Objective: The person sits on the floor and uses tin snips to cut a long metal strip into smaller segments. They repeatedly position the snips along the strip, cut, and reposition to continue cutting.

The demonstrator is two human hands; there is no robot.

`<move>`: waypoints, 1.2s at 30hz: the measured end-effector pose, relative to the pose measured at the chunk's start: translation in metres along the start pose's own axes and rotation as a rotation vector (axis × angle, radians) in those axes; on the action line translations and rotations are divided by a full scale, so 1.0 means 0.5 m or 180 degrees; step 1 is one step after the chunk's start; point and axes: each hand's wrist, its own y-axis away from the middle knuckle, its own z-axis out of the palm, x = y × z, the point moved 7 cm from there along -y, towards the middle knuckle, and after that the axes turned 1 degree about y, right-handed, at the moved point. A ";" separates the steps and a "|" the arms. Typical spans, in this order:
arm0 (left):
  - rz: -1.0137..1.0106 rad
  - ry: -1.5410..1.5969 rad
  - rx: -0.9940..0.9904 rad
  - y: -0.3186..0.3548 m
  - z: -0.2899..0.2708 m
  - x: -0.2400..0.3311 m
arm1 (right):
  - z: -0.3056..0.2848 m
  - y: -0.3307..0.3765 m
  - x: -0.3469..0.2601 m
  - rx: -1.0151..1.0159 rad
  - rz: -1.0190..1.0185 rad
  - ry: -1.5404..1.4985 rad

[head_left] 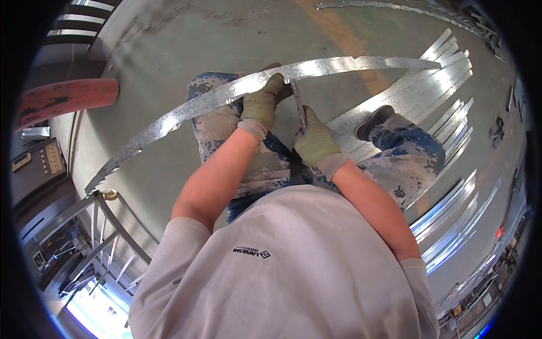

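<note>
A long galvanized sheet-metal strip (330,66) with small notches along its edge crosses in front of me, bending in the wide view from lower left to upper right. My left hand (261,105), in a yellowish-green work glove, is closed around the strip near its middle, above my knee in camouflage trousers. In my right hand (318,142), gloved alike, is a slim metal hand tool (299,101). Its upper end meets the strip's lower edge just right of my left hand. The glove hides the tool's lower part, so its exact kind cannot be told.
Similar metal strips (415,87) lie fanned out on the floor to the right, with my shoe (374,121) beside them. More strips (451,220) lie nearer on the right. A worn red cylinder (70,100) and a metal frame on a caster (110,195) stand at left.
</note>
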 end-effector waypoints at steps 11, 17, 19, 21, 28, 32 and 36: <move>-0.0020 -0.0130 -0.0104 -0.006 0.004 -0.003 | -0.008 0.011 -0.031 -0.0074 0.0708 0.0888; 0.0467 -0.1162 -0.0480 -0.124 -0.123 -0.090 | 0.016 0.005 -0.056 0.0096 0.0530 0.1190; 0.0323 -0.0835 -0.0325 -0.128 -0.102 -0.085 | 0.003 0.012 -0.046 0.0086 0.0498 0.1141; 0.0015 -0.0443 -0.0162 -0.082 -0.020 -0.052 | -0.022 0.003 -0.036 0.0221 0.0493 0.1078; -0.0448 -0.0139 0.0220 -0.027 -0.014 -0.028 | -0.014 0.010 -0.045 0.0223 0.0655 0.1161; -0.0216 -0.0172 -0.0069 -0.018 -0.011 0.000 | -0.033 0.019 -0.036 0.0208 0.0472 0.1047; -0.0096 0.0279 0.0165 -0.026 -0.026 0.005 | -0.052 0.016 -0.003 0.0098 0.0371 0.0841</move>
